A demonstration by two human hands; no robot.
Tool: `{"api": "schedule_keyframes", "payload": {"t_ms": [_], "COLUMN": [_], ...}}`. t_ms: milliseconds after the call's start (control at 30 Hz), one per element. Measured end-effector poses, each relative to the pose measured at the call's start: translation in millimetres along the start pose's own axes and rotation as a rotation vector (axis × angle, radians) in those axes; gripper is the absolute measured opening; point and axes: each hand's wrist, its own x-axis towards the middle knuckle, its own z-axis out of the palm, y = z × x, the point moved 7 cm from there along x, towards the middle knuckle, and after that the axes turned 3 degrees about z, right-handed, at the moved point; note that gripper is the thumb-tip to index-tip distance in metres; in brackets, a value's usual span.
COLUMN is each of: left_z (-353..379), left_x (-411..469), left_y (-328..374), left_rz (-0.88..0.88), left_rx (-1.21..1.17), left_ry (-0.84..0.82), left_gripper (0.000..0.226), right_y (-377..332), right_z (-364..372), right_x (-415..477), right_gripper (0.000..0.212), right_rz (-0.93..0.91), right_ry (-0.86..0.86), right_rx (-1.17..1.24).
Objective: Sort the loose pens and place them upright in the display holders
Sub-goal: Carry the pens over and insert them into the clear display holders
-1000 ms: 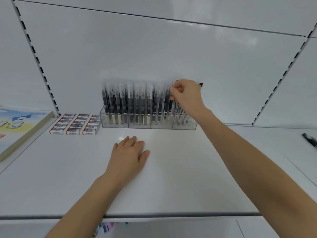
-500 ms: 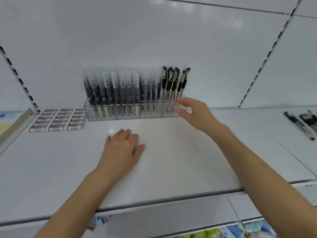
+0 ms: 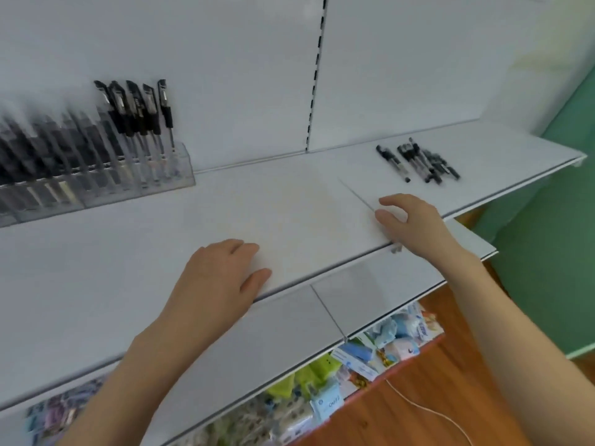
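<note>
Head view: motion blur smears the left part of your display holders (image 3: 96,191). The row runs off the left edge, and the pens in those left compartments read only as dark streaks. Your forearms are cut off by the bottom edge. The packets (image 3: 396,336) on the lower level, under the white shelf (image 3: 289,204), are too blurred to read. The count in the pile of loose pens (image 3: 418,160) is hard to make out; several overlap.

Grip notes:
- Your left hand (image 3: 222,278) lies palm down, flat on the shelf near its front edge, fingers straight and close together. It holds nothing.
- Your right hand (image 3: 415,220) is at the shelf's near edge, right of the seam between two shelf boards. Its fingers are loosely curled, with thumb and forefinger a moderate gap apart and nothing between them. You cannot tell whether the fingertips touch the board.

Task items:
- The loose pens lie flat on the far right of the shelf, well apart from both hands, clear barrels with black caps and grips, mostly pointing near to far.
- The holders are clear plastic, set against the back panel at far left.
- The black-capped pens (image 3: 119,101) stand upright in the rightmost compartment, caps up, leaning slightly left, sharper than the rest.
</note>
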Motion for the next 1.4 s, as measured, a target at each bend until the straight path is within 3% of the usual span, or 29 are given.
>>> {"api": "schedule_keyframes", "payload": {"t_ms": [167,367,567,800,1067,1233,1400], "left_z": [30.5,64.0,69.8,79.5,84.9,100.3,106.9], "left_x": [50.5,91.8,140.9,221.5,294.6,331.0,354.8], "left_y": [91.3,170.1,215.2,239.3,215.3,198.1,194.2], "left_rz": [0.062,0.077,0.131,0.085,-0.197,-0.395,-0.542], "left_rx": [-0.017,-0.035,-0.037,-0.054,0.112,0.114,0.063], "left_ry": [0.073,-0.001,0.129,0.193,0.121,-0.001,-0.003], "left_gripper": [0.055,0.051,0.058,0.046,0.038,0.051,0.057], "right_y": [76.0,138.5,179.3,203.2,191.3,186.1,169.8], "right_z": [-55.8,-100.5,-121.3,-130.4,-105.8,-84.6,-78.6], "right_x": [4.5,10.7,41.4,111.8,186.6,217.9,240.2], "right_gripper": [0.036,0.036,0.035,0.035,0.033,0.046,0.054], "right_rz": [-0.029,-0.062,-0.070,-0.098,-0.213,-0.193,-0.280], "right_ry": [0.045,0.053,0.061,0.010,-0.100,-0.203,-0.344], "right_rx": [-0.045,-0.060,-0.047,0.007,-0.017,-0.119,-0.280]}}
